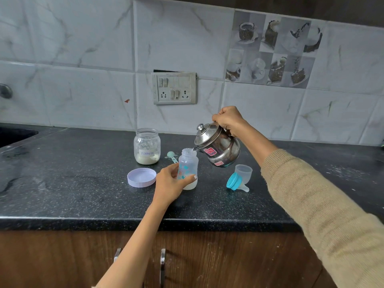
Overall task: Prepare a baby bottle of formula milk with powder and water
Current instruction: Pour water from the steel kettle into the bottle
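Note:
A clear baby bottle (188,163) with blue print stands upright on the black counter (83,194), a whitish layer at its bottom. My left hand (170,183) grips its lower half. My right hand (228,119) holds the handle of a steel kettle (218,146), tilted left with its spout at the bottle's open mouth. Behind stands an open glass jar (147,146) labelled formula, partly filled with powder. A pale green scoop (172,155) lies between jar and bottle. The teat with its blue ring (235,181) and the clear cap (243,171) lie to the right.
The jar's lilac lid (141,177) lies upside down left of the bottle. A sink edge (16,135) shows at the far left. A switch and socket panel (174,88) sits on the tiled wall. Cabinet handles (162,265) lie below the counter edge.

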`<state>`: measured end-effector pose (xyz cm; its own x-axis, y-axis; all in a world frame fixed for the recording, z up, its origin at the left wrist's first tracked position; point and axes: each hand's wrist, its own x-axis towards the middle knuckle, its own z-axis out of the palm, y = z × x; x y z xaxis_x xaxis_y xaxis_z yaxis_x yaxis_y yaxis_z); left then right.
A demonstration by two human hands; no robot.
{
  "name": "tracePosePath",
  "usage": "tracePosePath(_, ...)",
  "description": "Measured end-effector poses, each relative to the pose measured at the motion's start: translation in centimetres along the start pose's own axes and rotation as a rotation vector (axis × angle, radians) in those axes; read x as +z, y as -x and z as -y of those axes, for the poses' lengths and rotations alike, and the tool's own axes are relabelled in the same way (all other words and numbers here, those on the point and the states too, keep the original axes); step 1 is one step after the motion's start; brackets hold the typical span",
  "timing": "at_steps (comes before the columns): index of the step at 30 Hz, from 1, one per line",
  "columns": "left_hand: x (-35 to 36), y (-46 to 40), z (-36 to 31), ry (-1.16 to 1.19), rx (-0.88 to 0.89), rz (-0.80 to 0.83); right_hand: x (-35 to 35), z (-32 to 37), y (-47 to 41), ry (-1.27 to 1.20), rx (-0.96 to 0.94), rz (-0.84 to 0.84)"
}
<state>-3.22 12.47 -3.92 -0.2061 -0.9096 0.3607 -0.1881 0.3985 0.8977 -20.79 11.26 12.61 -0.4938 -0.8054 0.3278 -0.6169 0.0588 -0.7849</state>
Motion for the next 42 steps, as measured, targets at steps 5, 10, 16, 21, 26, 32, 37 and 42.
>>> tracePosePath(5,0.01,-0.11,0.20,0.003,0.010,0.004,-0.07,0.11,0.08,0.022,-0.002,0.000)
tracePosePath(10,0.00,-0.12,0.36,0.000,0.017,0.007,-0.14,0.20,0.11,0.031,-0.006,-0.007)
tracePosePath(16,-0.04,-0.02,0.15,0.013,0.010,0.009,-0.12,0.25,0.08,0.035,-0.005,-0.004)
tracePosePath(21,-0.06,0.08,-0.02,0.019,0.010,0.008,-0.10,0.61,0.15,0.040,-0.014,0.001)
tracePosePath(26,-0.07,0.09,-0.03,0.021,0.006,0.011,-0.14,0.79,0.21,0.044,-0.014,0.004)
tracePosePath(32,-0.06,0.08,-0.06,0.012,0.005,0.006,-0.24,0.83,0.32,0.053,-0.014,0.000)
tracePosePath(37,0.00,0.01,0.12,0.024,0.010,0.012,-0.29,0.68,0.39,0.057,-0.027,-0.016)
tracePosePath(42,-0.05,0.04,0.11,0.024,0.006,0.010,-0.28,0.76,0.53,0.075,-0.022,-0.027)
